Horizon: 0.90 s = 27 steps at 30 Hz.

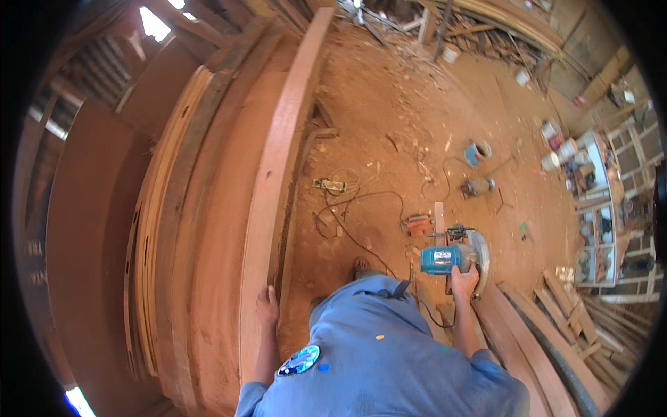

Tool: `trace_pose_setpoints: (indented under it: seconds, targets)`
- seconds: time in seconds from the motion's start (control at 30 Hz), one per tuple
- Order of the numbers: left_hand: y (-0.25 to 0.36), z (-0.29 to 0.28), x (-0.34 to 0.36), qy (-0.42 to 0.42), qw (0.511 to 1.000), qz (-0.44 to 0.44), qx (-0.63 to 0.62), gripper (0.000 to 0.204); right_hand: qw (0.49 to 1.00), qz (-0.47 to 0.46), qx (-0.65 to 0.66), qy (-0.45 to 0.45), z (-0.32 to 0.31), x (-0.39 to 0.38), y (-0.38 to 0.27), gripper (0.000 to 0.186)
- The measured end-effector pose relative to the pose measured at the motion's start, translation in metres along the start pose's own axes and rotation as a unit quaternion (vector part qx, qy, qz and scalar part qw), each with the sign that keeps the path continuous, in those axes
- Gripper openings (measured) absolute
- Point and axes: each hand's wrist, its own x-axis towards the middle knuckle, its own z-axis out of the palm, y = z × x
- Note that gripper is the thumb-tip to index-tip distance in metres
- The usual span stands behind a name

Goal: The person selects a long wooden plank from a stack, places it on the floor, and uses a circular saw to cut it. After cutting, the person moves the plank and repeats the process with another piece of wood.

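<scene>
My right hand (464, 282) is closed around the handle of a blue circular saw (440, 260) with a pale metal guard. The saw is at the right of my body, near the end of a narrow strip of wood (439, 214). My left hand (267, 306) is at the edge of a long, pale reddish plank (278, 153), its fingers apart and nothing gripped in them. Whether the hand presses on the plank or only hangs beside it is hard to make out.
Cables and a power strip (329, 185) lie on the dirt floor ahead. Beyond the saw are a blue tin (476, 153) and a cylindrical tool (478, 186). Large boards (97, 229) lean at the left. Stacked planks (521, 340) lie right, near a shelf (603, 208).
</scene>
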Motion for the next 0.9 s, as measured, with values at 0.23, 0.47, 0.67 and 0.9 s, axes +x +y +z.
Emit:
trace_pose_setpoints:
  seconds: [0.23,0.47,0.67,0.9]
  targets:
    - [0.147,0.033,0.137,-0.053,0.992,0.11,0.042,0.055,0.991,0.115,-0.015,0.067,0.041,0.007,0.044,0.064]
    - [0.261,0.078,0.271,-0.083,0.979,0.152,0.112,0.059,0.96,0.24,-0.088,0.116,0.094,0.0,0.042,0.067]
    - [0.335,0.112,0.419,-0.059,0.965,0.209,0.149,0.06,0.9,0.41,-0.054,0.135,0.152,0.007,-0.006,0.063]
    - [0.46,0.141,0.579,-0.07,0.951,0.247,0.172,0.065,0.835,0.513,-0.106,0.167,0.223,0.053,-0.017,0.064]
